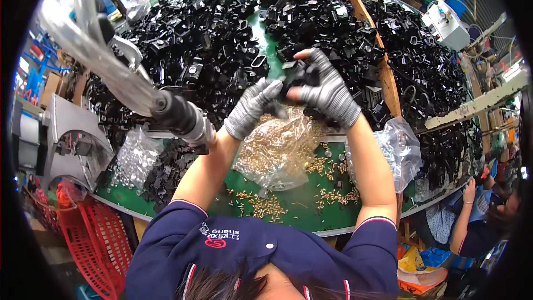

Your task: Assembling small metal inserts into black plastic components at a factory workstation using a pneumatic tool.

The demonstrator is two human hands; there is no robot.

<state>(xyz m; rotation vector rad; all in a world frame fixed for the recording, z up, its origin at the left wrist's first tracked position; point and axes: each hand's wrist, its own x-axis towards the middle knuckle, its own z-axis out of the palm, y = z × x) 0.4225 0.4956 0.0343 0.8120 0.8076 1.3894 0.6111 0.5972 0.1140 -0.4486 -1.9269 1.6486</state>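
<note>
Both my hands wear grey striped gloves and work over the near edge of a heap of black parts. My right hand [330,91], bare at thumb and fingertip, curves round a small black part [300,74], which is blurred, so its kind does not show. Close to it on the left, my left hand [252,106] has its thumb and fingers apart. Those lower fingers are smeared by motion, and nothing clear shows in them. Below the hands lies a clear plastic bag [280,153] full of small brass-coloured screws.
Loose screws [266,205] lie on the green tabletop [300,211]. A powered driver [180,116] on a clear hose hangs by my left forearm. Bags of small pieces [136,155] flank me. A wooden divider [383,61] splits the heap [194,39]. Another person's arm [466,216] shows at right.
</note>
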